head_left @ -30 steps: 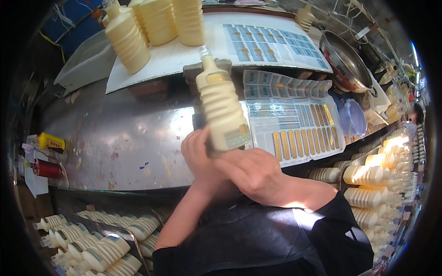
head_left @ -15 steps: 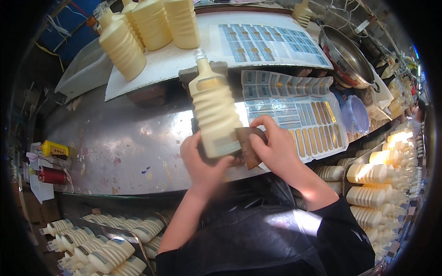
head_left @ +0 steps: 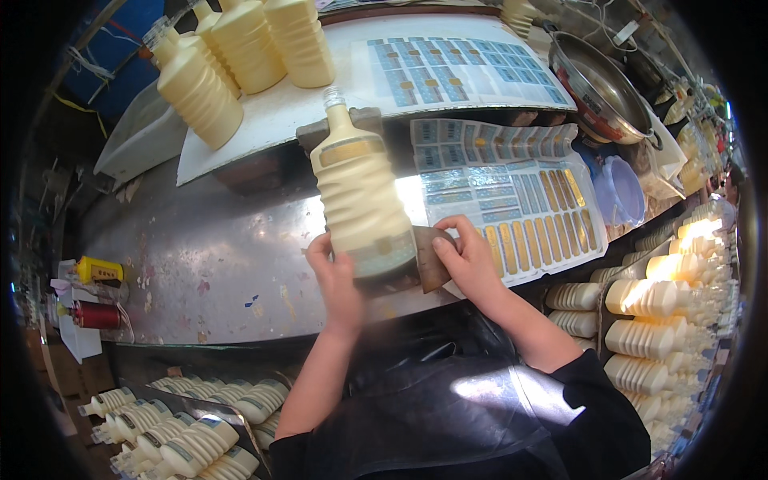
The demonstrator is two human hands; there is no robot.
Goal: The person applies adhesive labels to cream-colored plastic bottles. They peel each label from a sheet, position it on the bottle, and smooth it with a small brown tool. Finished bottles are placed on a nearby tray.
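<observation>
Two hands [head_left: 400, 268] on bottle [head_left: 362, 196], label sheets [head_left: 512, 208] beside

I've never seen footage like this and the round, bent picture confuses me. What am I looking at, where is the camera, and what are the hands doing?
The camera sits on a person's head and looks down through a fisheye lens, so straight edges bend. No machine is involved, just two bare hands. The left hand grips the base of a cream ribbed bottle lying on a metal worktable. The right hand touches a small brown block beside the bottle. Label sheets lie to the right, more bottles stand behind, and a metal pan sits at the far right.
</observation>
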